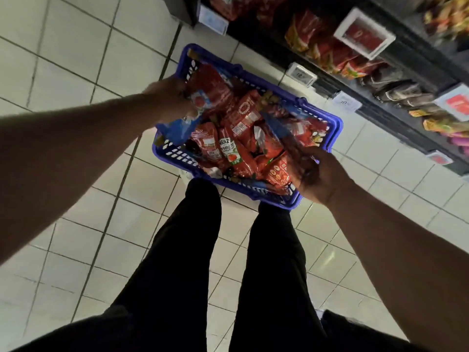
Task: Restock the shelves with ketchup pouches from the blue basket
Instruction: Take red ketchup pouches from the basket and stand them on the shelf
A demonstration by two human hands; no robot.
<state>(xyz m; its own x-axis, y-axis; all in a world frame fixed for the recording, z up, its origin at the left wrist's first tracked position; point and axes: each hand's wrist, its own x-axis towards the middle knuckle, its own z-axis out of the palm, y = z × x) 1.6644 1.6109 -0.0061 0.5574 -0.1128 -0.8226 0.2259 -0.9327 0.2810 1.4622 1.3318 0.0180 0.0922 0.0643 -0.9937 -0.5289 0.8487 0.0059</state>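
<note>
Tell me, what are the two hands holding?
Left hand grips a ketchup pouch by its edge; right hand grips another pouch by its end.

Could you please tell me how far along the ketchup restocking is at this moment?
Early or midway: the shelves already hold red pouches. Left hand and right hand each have a grip on a pouch over the blue basket, which remains nearly full.

Glossy foil ketchup pouches (236,146) fill a perforated plastic basket (332,123) on smooth tiles (76,59).

Black trousers (193,262), bare forearms, no sleeves.
</note>
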